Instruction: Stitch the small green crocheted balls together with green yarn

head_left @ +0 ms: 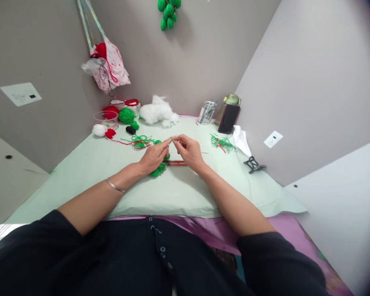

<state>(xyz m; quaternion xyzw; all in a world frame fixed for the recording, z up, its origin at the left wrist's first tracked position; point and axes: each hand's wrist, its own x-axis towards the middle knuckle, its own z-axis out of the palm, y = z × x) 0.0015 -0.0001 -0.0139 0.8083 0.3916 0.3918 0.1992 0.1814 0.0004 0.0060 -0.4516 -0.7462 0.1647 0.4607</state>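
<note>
My left hand (pixel 156 156) and my right hand (pixel 188 150) meet at the fingertips above the middle of the table. Both are closed in a pinch around something thin and small that I cannot make out. Green knitted or crocheted pieces (pixel 158 170) lie under and beside my left hand, partly covered by it. Below the hands rests a long red tool (pixel 176 163), its ends hidden. Loose green yarn (pixel 141 142) lies to the left of my fingers, with a red strand running through it. A thin needle-like piece (pixel 204 153) lies right of my right hand.
White stuffing (pixel 156 112) sits at the back, beside a green yarn ball (pixel 126 116) and a clear tub (pixel 106 120). At right are yarn scraps (pixel 222 143), a cup of pens (pixel 207 112), a phone (pixel 230 119) and a black stand (pixel 254 165). A bag (pixel 117 65) hangs left.
</note>
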